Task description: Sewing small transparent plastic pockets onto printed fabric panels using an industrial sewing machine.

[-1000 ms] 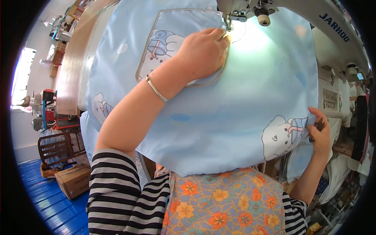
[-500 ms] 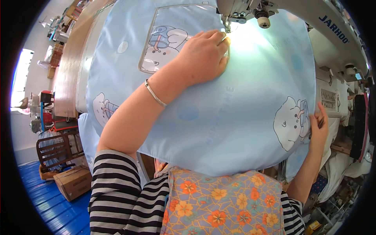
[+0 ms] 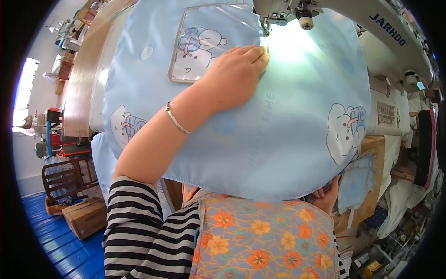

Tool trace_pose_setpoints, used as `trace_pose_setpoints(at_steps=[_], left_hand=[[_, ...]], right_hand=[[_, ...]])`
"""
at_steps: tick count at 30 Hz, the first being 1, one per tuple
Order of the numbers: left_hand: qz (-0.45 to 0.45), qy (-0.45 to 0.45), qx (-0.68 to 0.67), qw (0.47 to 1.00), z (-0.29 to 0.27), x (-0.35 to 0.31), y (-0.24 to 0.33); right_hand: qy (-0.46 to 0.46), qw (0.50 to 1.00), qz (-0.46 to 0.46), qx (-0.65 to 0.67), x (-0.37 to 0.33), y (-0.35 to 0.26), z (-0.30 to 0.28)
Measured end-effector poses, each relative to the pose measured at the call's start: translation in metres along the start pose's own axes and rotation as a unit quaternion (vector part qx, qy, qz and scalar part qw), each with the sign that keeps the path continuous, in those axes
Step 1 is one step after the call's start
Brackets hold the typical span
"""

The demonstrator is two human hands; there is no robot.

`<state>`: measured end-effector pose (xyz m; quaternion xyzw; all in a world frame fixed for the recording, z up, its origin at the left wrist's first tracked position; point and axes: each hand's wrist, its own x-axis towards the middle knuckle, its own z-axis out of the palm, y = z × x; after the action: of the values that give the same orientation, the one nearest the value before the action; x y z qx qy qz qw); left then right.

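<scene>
Light blue cloth (image 3: 200, 158), printed with white cartoon animals, spreads under the sewing machine's needle and presser foot (image 3: 265, 29). A clear rectangular window with a grey border (image 3: 183, 80) is set in it. My left hand (image 3: 239, 76) lies flat on the cloth beside the window's right side, fingertips just below the presser foot. At the cloth's lower right edge is my right hand (image 3: 325, 195), its fingers curled and partly hidden; whether they grip anything does not show. Just right of it hang small blue pieces (image 3: 355, 183) against a cardboard box.
The machine head (image 3: 390, 35) arches over the upper right, its lamp lighting the cloth. The cardboard box (image 3: 374, 186) stands at my right, beside white cloth. On the left are a long table (image 3: 82, 69), a wooden chair (image 3: 62, 176) and a closed carton (image 3: 84, 217) on the blue floor.
My right hand has left the cloth's right side and moved down and left to its lower edge. My left hand has slid slightly toward me, away from the presser foot.
</scene>
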<state>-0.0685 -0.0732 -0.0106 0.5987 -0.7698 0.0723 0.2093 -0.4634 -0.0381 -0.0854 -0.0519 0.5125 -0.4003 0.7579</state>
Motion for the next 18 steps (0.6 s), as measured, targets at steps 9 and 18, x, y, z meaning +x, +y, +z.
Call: trace_pose_setpoints(at_steps=[9,18], left_hand=[[-0.048,0.039,0.04,0.997,0.011,-0.002,0.016],[-0.061,0.032,0.021,0.997,0.007,0.001,0.007]], right_hand=[[-0.004,0.988,-0.135,-0.07,-0.012,-0.008,-0.003],[0.031,0.934,-0.317,-0.162,-0.004,-0.018,0.011]])
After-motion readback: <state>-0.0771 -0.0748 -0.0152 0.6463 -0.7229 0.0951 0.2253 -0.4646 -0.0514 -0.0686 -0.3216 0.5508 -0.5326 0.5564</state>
